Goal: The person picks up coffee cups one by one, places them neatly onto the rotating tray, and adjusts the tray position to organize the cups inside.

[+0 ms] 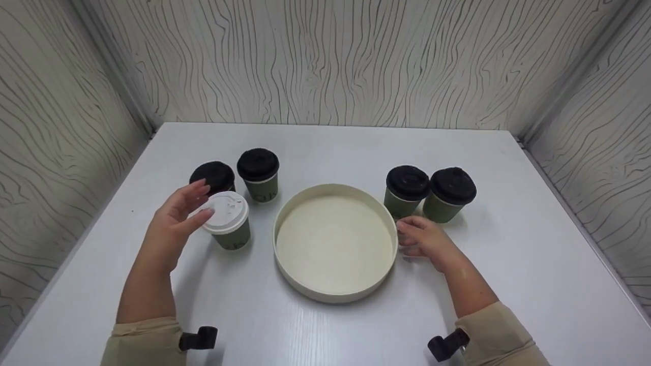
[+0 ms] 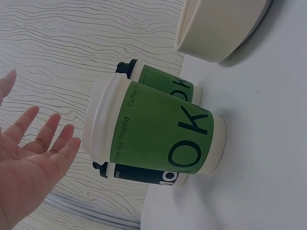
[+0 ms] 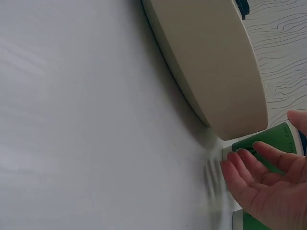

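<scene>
A paper cup with a white lid and green sleeve (image 1: 233, 235) stands left of a round cream tray (image 1: 335, 244). My left hand (image 1: 173, 216) is at the left of its lid, thumb and fingers spread. In the left wrist view the loosely bent fingers (image 2: 50, 127) are just off the white lid (image 2: 101, 117), holding nothing. At the tray's right rim is my right hand (image 1: 426, 241), its fingers extended and slightly bent. The right wrist view has those fingers (image 3: 259, 172) in front of a green-sleeved cup (image 3: 276, 139), with no object in the grasp.
Behind the white-lidded cup stand two black-lidded cups, one partly hidden (image 1: 213, 174) and one farther right (image 1: 258, 173). Two more black-lidded cups, a nearer one (image 1: 407, 188) and an outer one (image 1: 450, 195), stand side by side right of the tray. Wood-patterned panels (image 1: 325, 61) enclose the white table (image 1: 315, 335).
</scene>
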`<action>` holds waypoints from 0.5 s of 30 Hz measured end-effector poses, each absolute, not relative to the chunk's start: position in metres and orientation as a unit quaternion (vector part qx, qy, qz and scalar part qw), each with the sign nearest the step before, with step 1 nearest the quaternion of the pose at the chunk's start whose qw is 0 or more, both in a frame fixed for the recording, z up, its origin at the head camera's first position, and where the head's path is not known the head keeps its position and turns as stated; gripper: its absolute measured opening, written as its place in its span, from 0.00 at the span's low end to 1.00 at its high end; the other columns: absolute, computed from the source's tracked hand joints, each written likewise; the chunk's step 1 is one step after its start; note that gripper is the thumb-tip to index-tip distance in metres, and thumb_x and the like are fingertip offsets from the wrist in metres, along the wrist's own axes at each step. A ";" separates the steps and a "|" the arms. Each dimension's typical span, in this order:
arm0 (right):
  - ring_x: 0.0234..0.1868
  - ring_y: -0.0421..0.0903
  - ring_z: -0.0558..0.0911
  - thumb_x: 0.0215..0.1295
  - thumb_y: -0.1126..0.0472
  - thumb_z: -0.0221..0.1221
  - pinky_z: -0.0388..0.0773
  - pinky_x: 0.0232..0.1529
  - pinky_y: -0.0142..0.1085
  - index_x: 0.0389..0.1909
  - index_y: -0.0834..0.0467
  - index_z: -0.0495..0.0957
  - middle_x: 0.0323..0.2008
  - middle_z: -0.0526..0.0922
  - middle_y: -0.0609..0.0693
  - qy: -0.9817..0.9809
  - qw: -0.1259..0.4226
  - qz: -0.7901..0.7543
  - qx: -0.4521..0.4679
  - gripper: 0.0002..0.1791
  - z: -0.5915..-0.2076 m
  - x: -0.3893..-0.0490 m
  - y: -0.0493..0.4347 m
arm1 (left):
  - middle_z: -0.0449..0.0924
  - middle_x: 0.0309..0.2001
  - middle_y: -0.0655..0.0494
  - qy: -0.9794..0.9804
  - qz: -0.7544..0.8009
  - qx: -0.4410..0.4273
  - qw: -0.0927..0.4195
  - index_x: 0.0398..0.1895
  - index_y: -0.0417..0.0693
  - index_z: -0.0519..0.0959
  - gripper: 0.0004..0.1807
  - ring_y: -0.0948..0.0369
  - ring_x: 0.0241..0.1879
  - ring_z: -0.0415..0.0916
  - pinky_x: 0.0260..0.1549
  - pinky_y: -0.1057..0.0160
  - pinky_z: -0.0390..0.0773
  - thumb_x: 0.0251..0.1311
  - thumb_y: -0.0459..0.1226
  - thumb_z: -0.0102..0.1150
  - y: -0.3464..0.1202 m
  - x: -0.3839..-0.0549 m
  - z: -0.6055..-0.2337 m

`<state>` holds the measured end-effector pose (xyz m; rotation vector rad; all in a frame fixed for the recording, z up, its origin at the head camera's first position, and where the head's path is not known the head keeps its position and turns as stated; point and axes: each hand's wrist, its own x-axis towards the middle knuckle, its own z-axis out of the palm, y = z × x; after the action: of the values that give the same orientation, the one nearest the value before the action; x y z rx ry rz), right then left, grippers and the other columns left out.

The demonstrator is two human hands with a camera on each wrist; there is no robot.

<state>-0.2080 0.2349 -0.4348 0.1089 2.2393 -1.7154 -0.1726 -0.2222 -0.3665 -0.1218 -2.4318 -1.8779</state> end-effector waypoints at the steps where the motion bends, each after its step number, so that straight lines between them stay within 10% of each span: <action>1: 0.42 0.49 0.80 0.65 0.49 0.52 0.77 0.44 0.45 0.56 0.68 0.65 0.52 0.73 0.64 0.776 0.162 -0.608 0.043 0.28 -0.436 -0.208 0.234 | 0.61 0.65 0.48 -0.789 -0.612 -0.039 0.034 0.66 0.45 0.58 0.34 0.53 0.65 0.57 0.61 0.44 0.56 0.58 0.40 0.59 -0.223 -0.173 -0.368; 15: 0.45 0.53 0.80 0.66 0.51 0.51 0.77 0.45 0.44 0.58 0.67 0.62 0.52 0.73 0.64 0.711 0.187 -0.673 0.076 0.28 -0.449 -0.211 0.230 | 0.57 0.67 0.50 -0.797 -0.602 -0.004 0.041 0.67 0.46 0.58 0.35 0.53 0.66 0.53 0.61 0.46 0.57 0.58 0.42 0.59 -0.232 -0.177 -0.386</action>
<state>-0.2113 0.2304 -0.4493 0.2140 2.0016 -1.8950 -0.1773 -0.2315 -0.3860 -0.0130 -2.4415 -1.8437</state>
